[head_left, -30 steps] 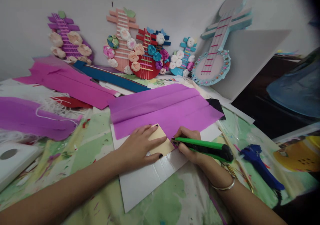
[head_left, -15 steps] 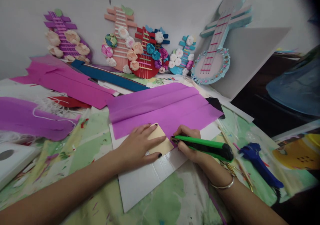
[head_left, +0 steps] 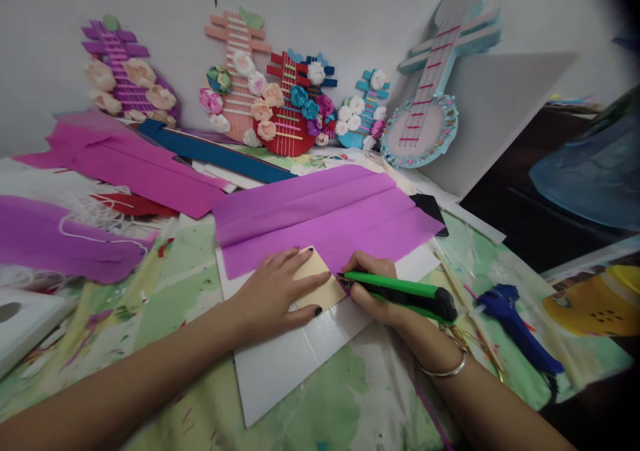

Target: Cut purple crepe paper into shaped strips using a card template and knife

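My left hand point(head_left: 275, 291) lies flat with fingers spread, pressing on a cream card point(head_left: 320, 284). My right hand point(head_left: 373, 287) grips a green and black utility knife point(head_left: 410, 292), its tip at the card's right edge on the purple paper. The purple paper point(head_left: 310, 217) has creases across it and lies over a white board point(head_left: 280, 377). The card rests partly on the purple paper and partly over the white board. The blade itself is too small to make out.
Decorated paper instruments, among them a red one point(head_left: 285, 134), lean on the wall behind. Magenta paper point(head_left: 135, 171) and a blue strip point(head_left: 215, 157) lie back left. On the right are a blue glue gun point(head_left: 523, 331), gold scissors point(head_left: 467, 339) and a yellow container point(head_left: 595, 304).
My right hand and the knife have shifted slightly left, toward the card's edge. The whole view has drifted a little. My left hand stays on the card.
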`<act>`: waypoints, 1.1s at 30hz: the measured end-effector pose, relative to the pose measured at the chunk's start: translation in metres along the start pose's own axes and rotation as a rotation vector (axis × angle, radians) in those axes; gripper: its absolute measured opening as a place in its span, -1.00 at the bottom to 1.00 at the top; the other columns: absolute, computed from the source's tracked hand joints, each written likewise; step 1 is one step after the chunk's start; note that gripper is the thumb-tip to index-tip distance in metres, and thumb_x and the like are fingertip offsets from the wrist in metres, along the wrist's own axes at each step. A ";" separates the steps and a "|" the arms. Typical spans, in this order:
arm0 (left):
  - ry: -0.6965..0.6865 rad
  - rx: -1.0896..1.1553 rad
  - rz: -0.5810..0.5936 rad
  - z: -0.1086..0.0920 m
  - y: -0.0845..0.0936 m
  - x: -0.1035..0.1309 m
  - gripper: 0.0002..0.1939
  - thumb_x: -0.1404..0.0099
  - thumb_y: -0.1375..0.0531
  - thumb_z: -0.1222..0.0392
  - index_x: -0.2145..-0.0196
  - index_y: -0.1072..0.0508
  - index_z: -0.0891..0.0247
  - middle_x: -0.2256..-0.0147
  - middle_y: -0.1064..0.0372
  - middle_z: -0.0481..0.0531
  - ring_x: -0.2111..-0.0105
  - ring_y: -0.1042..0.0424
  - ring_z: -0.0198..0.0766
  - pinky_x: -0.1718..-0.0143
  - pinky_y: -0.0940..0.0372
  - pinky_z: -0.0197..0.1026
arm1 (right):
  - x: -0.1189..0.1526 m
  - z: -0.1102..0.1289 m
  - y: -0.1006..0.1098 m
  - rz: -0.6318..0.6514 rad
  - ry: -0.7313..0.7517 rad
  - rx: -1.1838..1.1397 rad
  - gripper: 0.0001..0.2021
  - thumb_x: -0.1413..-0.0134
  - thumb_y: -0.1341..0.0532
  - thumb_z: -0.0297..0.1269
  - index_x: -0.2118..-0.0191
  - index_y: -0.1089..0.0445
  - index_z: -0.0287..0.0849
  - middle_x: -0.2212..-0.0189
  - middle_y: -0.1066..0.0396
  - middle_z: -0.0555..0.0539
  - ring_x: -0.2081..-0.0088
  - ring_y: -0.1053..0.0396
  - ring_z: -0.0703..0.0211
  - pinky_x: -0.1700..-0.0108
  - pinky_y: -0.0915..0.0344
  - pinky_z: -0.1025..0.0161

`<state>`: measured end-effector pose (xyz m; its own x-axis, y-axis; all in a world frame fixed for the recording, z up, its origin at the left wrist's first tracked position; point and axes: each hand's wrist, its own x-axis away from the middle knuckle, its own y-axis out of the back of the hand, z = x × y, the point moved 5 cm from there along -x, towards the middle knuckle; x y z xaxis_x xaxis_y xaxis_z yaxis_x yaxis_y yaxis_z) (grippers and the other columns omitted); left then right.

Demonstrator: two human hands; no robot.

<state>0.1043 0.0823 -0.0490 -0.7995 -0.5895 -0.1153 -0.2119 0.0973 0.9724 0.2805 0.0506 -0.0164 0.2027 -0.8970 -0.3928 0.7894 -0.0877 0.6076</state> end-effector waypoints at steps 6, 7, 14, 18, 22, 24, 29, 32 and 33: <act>0.003 -0.008 -0.002 0.000 0.000 0.000 -0.43 -0.29 -0.13 -0.12 -0.24 -0.19 -0.17 -0.32 0.04 0.10 -0.24 -0.03 0.22 -0.15 -0.04 0.24 | 0.001 0.002 0.001 0.006 0.017 0.022 -0.90 0.19 -0.07 -0.33 0.45 -0.30 -0.14 0.59 -0.37 0.03 0.57 -0.28 0.28 0.47 -0.16 0.33; 0.002 -0.006 -0.004 0.000 0.000 0.000 -0.43 -0.29 -0.13 -0.12 -0.24 -0.18 -0.17 -0.32 0.04 0.10 -0.24 -0.02 0.22 -0.15 -0.04 0.24 | 0.001 0.003 0.001 0.009 0.015 0.027 -0.89 0.19 -0.07 -0.33 0.46 -0.30 -0.14 0.59 -0.36 0.03 0.57 -0.28 0.28 0.47 -0.16 0.33; -0.033 -0.022 -0.001 -0.002 -0.001 0.000 -0.47 -0.33 -0.10 -0.10 -0.24 -0.16 -0.25 -0.33 0.10 0.08 -0.24 -0.01 0.25 -0.13 -0.03 0.27 | 0.000 0.003 0.001 0.011 0.008 0.026 -0.91 0.17 -0.09 -0.28 0.48 -0.29 -0.15 0.62 -0.35 0.04 0.59 -0.26 0.28 0.49 -0.15 0.33; -0.051 -0.039 0.023 -0.004 -0.001 -0.001 -0.48 -0.35 -0.09 -0.05 -0.24 -0.09 -0.35 -0.34 0.15 0.09 -0.24 0.02 0.33 -0.11 -0.03 0.32 | 0.001 0.004 0.002 0.001 0.012 0.017 -0.90 0.17 -0.09 -0.28 0.47 -0.29 -0.14 0.61 -0.35 0.03 0.58 -0.26 0.27 0.49 -0.16 0.33; -0.047 -0.034 0.029 -0.003 -0.001 -0.001 -0.48 -0.36 -0.08 -0.04 -0.24 -0.10 -0.35 -0.34 0.16 0.11 -0.24 0.03 0.35 -0.11 -0.03 0.33 | 0.001 0.006 0.004 0.005 -0.017 0.026 -0.93 0.18 -0.10 -0.31 0.48 -0.28 -0.14 0.62 -0.34 0.04 0.58 -0.25 0.27 0.48 -0.15 0.32; -0.049 -0.033 0.023 -0.003 -0.001 -0.001 -0.48 -0.35 -0.08 -0.06 -0.23 -0.11 -0.35 -0.33 0.15 0.11 -0.24 0.03 0.35 -0.11 -0.03 0.33 | 0.001 0.006 0.005 0.015 -0.029 0.028 -0.94 0.17 -0.10 -0.32 0.48 -0.29 -0.14 0.61 -0.34 0.04 0.57 -0.26 0.27 0.47 -0.16 0.32; -0.063 -0.029 -0.013 -0.004 -0.001 0.000 -0.49 -0.35 -0.09 -0.05 -0.23 -0.13 -0.34 -0.33 0.14 0.08 -0.24 0.03 0.30 -0.11 -0.03 0.33 | 0.002 0.006 0.004 0.031 -0.016 0.039 -0.93 0.17 -0.11 -0.31 0.46 -0.29 -0.14 0.60 -0.37 0.03 0.56 -0.28 0.26 0.47 -0.16 0.32; -0.063 -0.019 -0.020 -0.004 -0.001 0.000 -0.49 -0.34 -0.10 -0.04 -0.22 -0.13 -0.34 -0.33 0.14 0.07 -0.24 0.03 0.30 -0.10 -0.03 0.33 | 0.005 0.006 0.003 0.022 -0.018 0.043 -0.92 0.15 -0.10 -0.33 0.45 -0.31 -0.14 0.60 -0.35 0.04 0.57 -0.26 0.28 0.47 -0.15 0.33; -0.064 -0.018 -0.022 -0.003 -0.001 0.000 -0.49 -0.34 -0.10 -0.04 -0.22 -0.14 -0.34 -0.33 0.13 0.07 -0.24 0.02 0.30 -0.10 -0.03 0.33 | 0.006 0.006 0.004 0.024 -0.021 0.039 -0.92 0.14 -0.10 -0.34 0.45 -0.31 -0.15 0.59 -0.36 0.05 0.56 -0.26 0.29 0.47 -0.15 0.34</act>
<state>0.1065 0.0793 -0.0496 -0.8290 -0.5390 -0.1489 -0.2202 0.0698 0.9730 0.2809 0.0421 -0.0124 0.2090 -0.9077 -0.3639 0.7609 -0.0828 0.6436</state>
